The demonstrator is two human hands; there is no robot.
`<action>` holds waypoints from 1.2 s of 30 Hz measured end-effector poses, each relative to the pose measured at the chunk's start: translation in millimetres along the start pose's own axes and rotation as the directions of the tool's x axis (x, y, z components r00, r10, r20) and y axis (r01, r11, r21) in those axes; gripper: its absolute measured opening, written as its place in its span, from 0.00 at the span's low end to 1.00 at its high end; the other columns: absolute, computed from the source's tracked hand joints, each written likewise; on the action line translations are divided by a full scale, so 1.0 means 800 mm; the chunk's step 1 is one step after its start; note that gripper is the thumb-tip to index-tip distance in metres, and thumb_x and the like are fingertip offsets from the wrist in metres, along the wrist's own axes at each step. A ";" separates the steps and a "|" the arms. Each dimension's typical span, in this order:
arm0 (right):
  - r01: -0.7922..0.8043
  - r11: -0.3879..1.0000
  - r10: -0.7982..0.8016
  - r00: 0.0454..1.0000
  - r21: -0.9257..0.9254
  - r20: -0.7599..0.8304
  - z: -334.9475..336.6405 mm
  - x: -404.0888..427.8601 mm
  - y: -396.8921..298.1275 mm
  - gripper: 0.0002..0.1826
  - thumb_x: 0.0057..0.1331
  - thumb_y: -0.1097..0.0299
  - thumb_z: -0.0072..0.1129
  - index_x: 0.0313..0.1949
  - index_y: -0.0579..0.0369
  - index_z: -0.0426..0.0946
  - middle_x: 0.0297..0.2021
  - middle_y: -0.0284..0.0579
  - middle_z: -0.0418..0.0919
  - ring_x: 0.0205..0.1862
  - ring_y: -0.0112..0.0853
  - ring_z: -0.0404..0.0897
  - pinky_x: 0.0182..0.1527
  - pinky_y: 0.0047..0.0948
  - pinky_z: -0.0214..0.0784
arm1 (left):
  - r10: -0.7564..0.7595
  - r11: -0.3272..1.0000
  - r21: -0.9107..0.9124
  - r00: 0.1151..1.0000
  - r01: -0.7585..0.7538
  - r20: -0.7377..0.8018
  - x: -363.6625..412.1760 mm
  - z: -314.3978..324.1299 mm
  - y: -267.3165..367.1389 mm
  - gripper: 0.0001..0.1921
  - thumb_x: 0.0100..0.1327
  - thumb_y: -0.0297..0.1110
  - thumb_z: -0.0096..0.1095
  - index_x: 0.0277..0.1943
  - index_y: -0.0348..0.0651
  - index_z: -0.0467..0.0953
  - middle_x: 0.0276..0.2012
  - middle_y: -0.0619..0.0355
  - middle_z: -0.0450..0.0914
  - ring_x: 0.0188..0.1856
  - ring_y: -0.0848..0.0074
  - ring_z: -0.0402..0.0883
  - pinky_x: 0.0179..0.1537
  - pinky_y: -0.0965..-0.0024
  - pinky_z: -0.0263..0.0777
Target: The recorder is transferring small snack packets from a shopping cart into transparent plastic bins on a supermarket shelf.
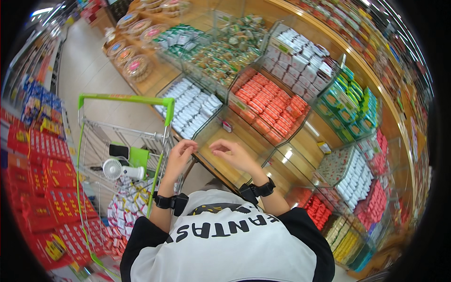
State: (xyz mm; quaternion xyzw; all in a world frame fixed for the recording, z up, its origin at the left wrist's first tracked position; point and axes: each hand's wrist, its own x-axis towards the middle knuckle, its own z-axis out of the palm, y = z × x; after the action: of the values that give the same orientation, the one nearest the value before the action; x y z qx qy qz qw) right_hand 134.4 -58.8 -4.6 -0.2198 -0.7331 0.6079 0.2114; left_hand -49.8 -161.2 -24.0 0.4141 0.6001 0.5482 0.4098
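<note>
Both of my hands are raised in front of my chest, a little apart, with fingers curled loosely. My left hand (185, 149) is between the shopping cart and the display, just below a clear bin of white wrapped snacks (190, 107). My right hand (229, 151) hovers over the wooden display shelf (225, 135), below a clear bin of red-orange wrapped snacks (269, 105). Neither hand holds anything. The cart (127, 98), with a green handle, carries a white handheld fan (113, 170) and many small wrapped packets (128, 204).
Round clear tubs (136, 68) stand at the display's upper left corner. Bins of green packets (179, 38), white-and-red packets (299, 63) and teal packs (347, 105) fill the display. Red packages (53, 172) are stacked left of the cart. A tiled aisle (84, 53) runs behind it.
</note>
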 end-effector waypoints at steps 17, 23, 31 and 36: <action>0.046 0.989 -0.100 0.911 0.141 0.400 0.098 -0.004 0.011 0.10 0.61 0.73 0.51 0.43 0.58 0.73 0.36 0.41 0.78 0.39 0.27 0.77 0.41 0.24 0.68 | -0.130 0.990 -0.104 0.905 0.096 -0.405 -0.147 -0.035 -0.012 0.08 0.63 0.25 0.49 0.42 0.34 0.72 0.37 0.57 0.77 0.41 0.77 0.76 0.46 0.74 0.69; 0.024 0.995 -0.070 0.857 0.096 0.510 0.120 0.003 0.007 0.10 0.60 0.73 0.52 0.43 0.58 0.73 0.36 0.41 0.79 0.37 0.26 0.77 0.40 0.23 0.67 | -0.022 0.998 -0.058 0.875 -0.007 -0.484 -0.167 -0.052 -0.014 0.08 0.63 0.26 0.48 0.41 0.34 0.72 0.36 0.58 0.77 0.40 0.78 0.76 0.43 0.76 0.69; -0.003 0.995 -0.065 0.759 0.104 0.648 0.192 0.032 -0.022 0.10 0.63 0.75 0.49 0.44 0.62 0.71 0.38 0.40 0.76 0.41 0.25 0.75 0.45 0.22 0.66 | -0.014 0.999 0.028 0.782 0.040 -0.623 -0.233 -0.106 -0.009 0.07 0.62 0.25 0.47 0.40 0.35 0.72 0.35 0.58 0.77 0.39 0.79 0.75 0.43 0.76 0.69; 0.021 0.998 -0.062 0.649 0.063 0.758 0.255 0.036 -0.054 0.11 0.61 0.74 0.52 0.44 0.60 0.73 0.37 0.41 0.79 0.39 0.26 0.77 0.44 0.24 0.67 | 0.010 1.000 0.026 0.632 0.017 -0.775 -0.299 -0.145 -0.007 0.07 0.61 0.25 0.47 0.39 0.35 0.73 0.34 0.58 0.77 0.38 0.79 0.76 0.41 0.76 0.69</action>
State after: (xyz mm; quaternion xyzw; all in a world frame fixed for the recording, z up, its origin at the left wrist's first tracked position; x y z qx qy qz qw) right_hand -9.8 -212.2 4.0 0.0764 -0.7441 0.6567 -0.0955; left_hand -83.0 -424.5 -13.2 0.1439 0.7269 0.6628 0.1074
